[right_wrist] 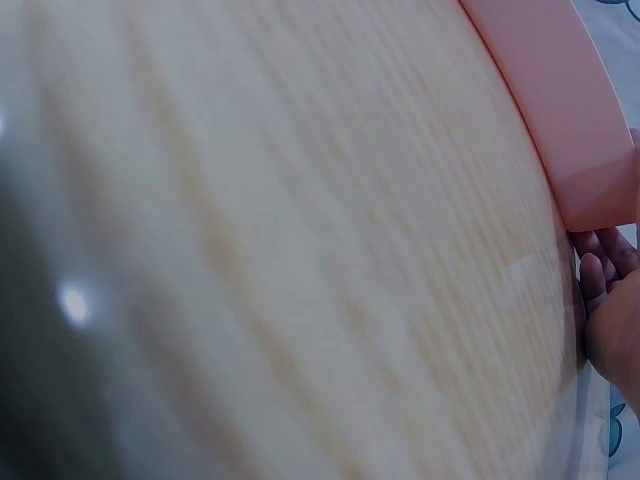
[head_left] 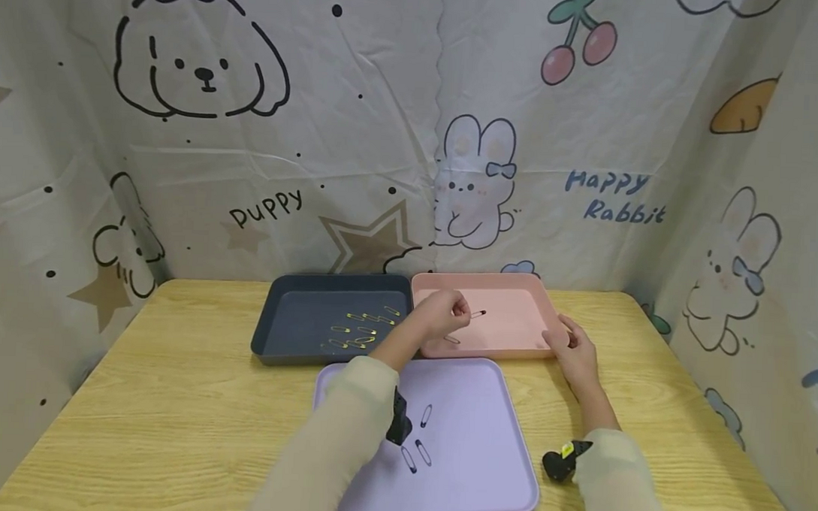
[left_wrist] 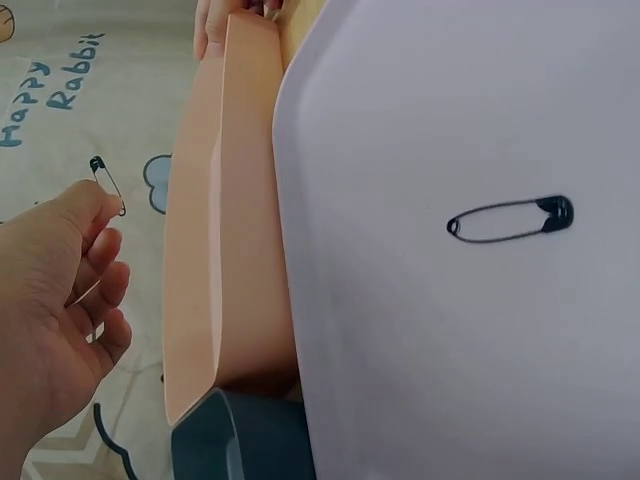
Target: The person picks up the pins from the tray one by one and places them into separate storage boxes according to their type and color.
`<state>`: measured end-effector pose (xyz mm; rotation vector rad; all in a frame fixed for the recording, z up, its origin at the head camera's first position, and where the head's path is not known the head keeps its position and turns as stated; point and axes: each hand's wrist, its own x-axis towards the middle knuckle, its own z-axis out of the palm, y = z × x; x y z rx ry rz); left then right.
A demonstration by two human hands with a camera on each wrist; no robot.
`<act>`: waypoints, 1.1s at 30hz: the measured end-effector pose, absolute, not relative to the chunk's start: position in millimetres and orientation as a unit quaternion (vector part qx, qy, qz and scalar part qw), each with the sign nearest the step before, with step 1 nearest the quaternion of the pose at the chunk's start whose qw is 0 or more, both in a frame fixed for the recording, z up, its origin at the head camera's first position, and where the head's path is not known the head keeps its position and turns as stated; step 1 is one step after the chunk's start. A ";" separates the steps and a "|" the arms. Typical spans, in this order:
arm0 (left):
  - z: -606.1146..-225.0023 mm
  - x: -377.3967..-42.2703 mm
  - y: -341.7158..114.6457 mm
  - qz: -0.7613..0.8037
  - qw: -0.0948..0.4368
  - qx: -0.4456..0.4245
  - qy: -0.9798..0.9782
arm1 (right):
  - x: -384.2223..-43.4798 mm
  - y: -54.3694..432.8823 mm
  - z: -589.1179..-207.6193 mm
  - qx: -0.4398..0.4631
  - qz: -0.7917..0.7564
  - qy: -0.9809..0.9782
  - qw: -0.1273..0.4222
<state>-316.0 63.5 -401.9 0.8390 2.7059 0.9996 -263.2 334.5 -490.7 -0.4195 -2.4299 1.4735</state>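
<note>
My left hand [head_left: 441,314] is over the pink tray [head_left: 516,293] and pinches a black-headed safety pin [left_wrist: 108,186] between thumb and finger. Another safety pin [head_left: 452,340] lies on the pink tray's floor near its front left. At the tray's right end, my right hand [head_left: 574,355] grips the rim, thumb on the inner side. On the lilac tray [head_left: 469,483] in front lie three black safety pins, one of them large in the left wrist view, a safety pin [left_wrist: 510,219]. Only part of the right hand shows in the right wrist view, beside the pink tray's corner.
A dark blue-grey tray [head_left: 292,311] stands left of the pink one, with several yellow safety pins [head_left: 362,330] at its right side. All three trays rest on a wooden table [head_left: 140,396]. A printed curtain [head_left: 358,148] hangs close behind and at both sides.
</note>
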 end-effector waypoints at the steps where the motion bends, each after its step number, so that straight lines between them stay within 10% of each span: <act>1: -402.1 -315.5 64.3 0.330 0.070 0.276 0.900 | -263.1 334.6 -490.9 -0.145 0.509 -0.838 0.133; 33: -416.4 -322.1 49.7 0.320 0.065 0.241 0.914 | -263.9 333.8 -487.6 -0.157 0.515 -0.834 0.120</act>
